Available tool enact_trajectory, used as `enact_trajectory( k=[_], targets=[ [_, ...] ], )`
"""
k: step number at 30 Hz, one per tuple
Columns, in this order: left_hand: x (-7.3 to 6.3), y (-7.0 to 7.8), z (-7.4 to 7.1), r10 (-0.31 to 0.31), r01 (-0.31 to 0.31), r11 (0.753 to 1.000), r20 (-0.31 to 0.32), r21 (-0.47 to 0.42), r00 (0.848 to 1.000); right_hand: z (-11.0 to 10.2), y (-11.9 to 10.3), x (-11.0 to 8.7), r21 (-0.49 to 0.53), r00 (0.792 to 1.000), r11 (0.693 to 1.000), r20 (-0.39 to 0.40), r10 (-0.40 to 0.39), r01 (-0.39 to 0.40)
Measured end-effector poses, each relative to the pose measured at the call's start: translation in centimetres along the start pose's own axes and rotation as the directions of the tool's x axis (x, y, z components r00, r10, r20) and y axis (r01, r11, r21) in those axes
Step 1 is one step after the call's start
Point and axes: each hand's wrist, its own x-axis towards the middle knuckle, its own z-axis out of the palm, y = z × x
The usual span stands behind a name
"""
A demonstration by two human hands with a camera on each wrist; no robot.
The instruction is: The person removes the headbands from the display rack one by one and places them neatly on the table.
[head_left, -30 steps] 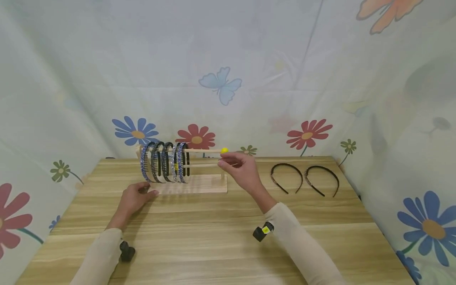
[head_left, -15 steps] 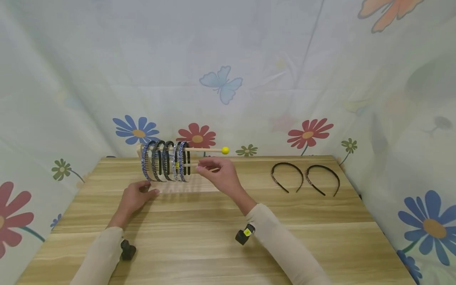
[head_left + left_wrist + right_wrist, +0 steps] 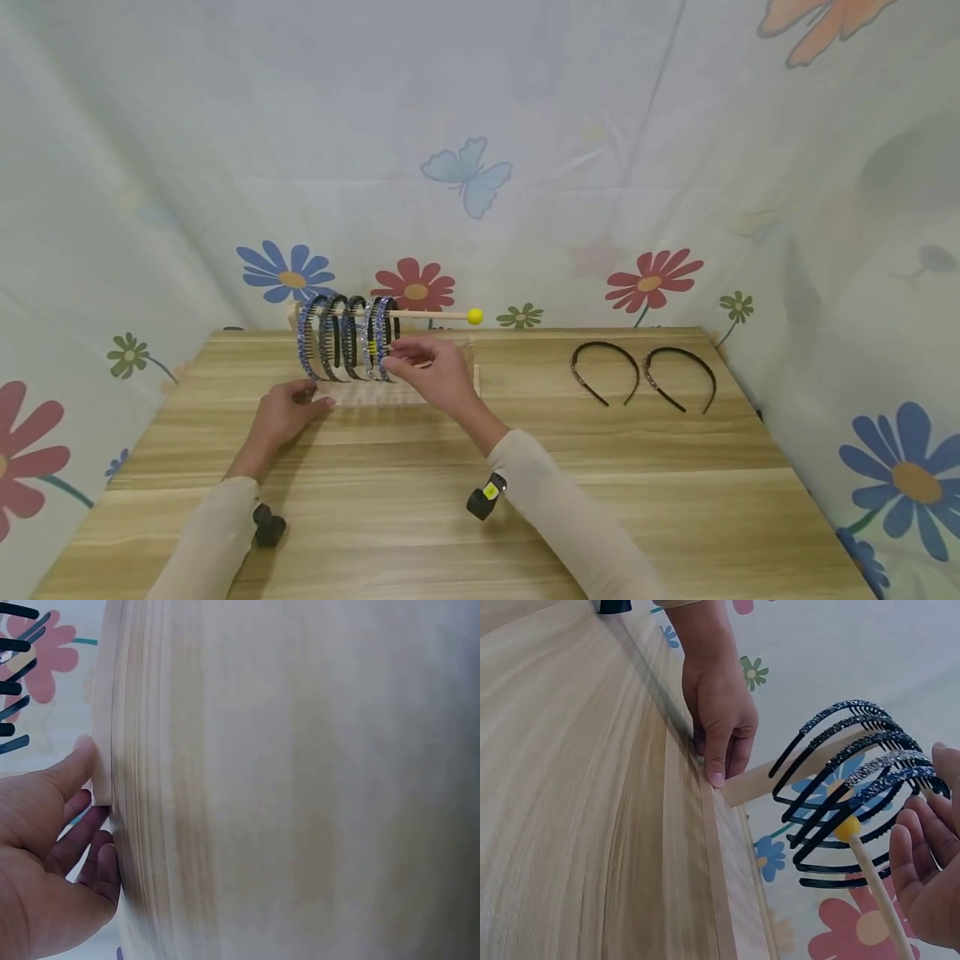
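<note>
A wooden rack (image 3: pixel 367 394) stands on the table with several black toothed headbands (image 3: pixel 840 761) hanging in a row on its upper rod; blue, dark and silvery glitter covers them. My left hand (image 3: pixel 281 417) holds the left front corner of the rack's base, thumb on top and fingers bent against the end, as the left wrist view shows. My right hand (image 3: pixel 438 373) is at the rightmost blue headband (image 3: pixel 383 337), its fingers loosely bent and thumb apart from them. Whether the fingertips touch that headband, I cannot tell.
Two thin black headbands (image 3: pixel 604 343) lie on the table (image 3: pixel 420 517) to the right. The upper rod ends in a yellow ball (image 3: pixel 475 317). A lower rod (image 3: pixel 881 889) from the right post ends in another yellow ball (image 3: pixel 847 827) inside the row. A flowered cloth hangs behind.
My right hand has moved left from the rods' right part, along the lower rod, to the rightmost headband. My left hand has stayed at the rack's base. The hanging headbands look almost unmoved.
</note>
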Motion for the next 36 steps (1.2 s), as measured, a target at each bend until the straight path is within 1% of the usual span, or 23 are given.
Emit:
enact_trajectory(
  k=[4,8,17,22,29,36],
  targets=[
    [-0.1,0.0,-0.1,0.011,-0.011,1.0,-0.007,-0.001,1.0,0.8,0.2,0.1,0.014,0.999,0.999,0.003,0.033,-0.034],
    [-0.1,0.0,0.0,0.009,-0.009,1.0,-0.008,-0.004,1.0,1.1,0.3,0.1,0.019,0.999,0.998,0.01,0.052,-0.052],
    [0.0,-0.1,0.0,0.006,-0.006,1.0,-0.011,-0.006,1.0,1.4,0.3,0.1,-0.002,0.999,0.999,0.029,0.04,-0.04],
    [-0.1,-0.1,0.0,0.007,-0.007,1.0,-0.012,-0.004,1.0,1.5,0.4,0.2,-0.017,1.0,0.999,0.016,0.027,-0.027],
    [0.0,-0.1,0.0,0.008,-0.008,1.0,0.004,-0.003,1.0,1.1,0.3,0.2,-0.039,0.999,0.998,0.0,0.04,-0.04],
    [0.0,0.1,-0.1,-0.006,0.006,1.0,0.018,-0.009,1.0,0.3,0.2,0.3,-0.06,0.999,0.998,-0.048,0.002,-0.005]
  ],
)
